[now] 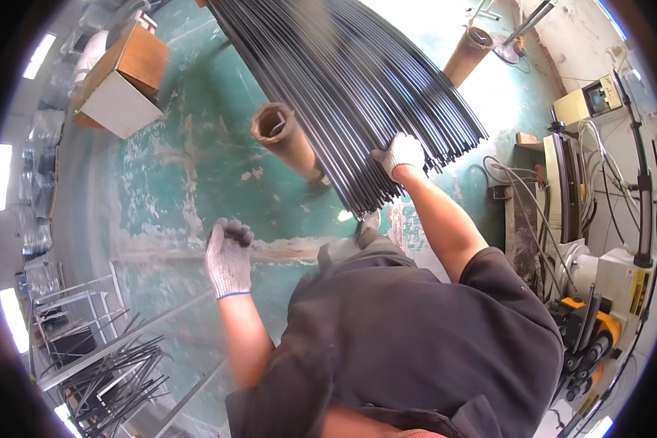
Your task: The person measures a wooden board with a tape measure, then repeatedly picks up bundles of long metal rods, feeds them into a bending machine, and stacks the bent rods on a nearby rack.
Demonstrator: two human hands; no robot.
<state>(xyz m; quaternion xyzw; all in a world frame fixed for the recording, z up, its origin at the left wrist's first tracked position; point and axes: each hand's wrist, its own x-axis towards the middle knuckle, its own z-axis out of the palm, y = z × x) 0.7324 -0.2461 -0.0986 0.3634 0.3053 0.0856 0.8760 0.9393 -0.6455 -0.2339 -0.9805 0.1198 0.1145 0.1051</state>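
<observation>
A wide bundle of long black metal rods (321,80) stretches from the far edge toward me, its uneven near ends fanned out just ahead of my feet. My right hand (404,153), in a pale knitted glove, grips at the near part of the bundle, fingers curled down on the rods and thumb toward the left. What the fingertips do between the rods is hidden. My left hand (228,257), in a greyish glove, is held out to the left over the floor, away from the bundle. Its fingers are loosely bent, with nothing visible in them.
Brown cardboard tubes stand on both sides of the bundle, one tube (288,142) left and another tube (469,55) right. A wooden box (128,77) sits at far left. Thin dark rods (117,387) lie on a metal rack near left. A machine (591,292) with cables lines the right.
</observation>
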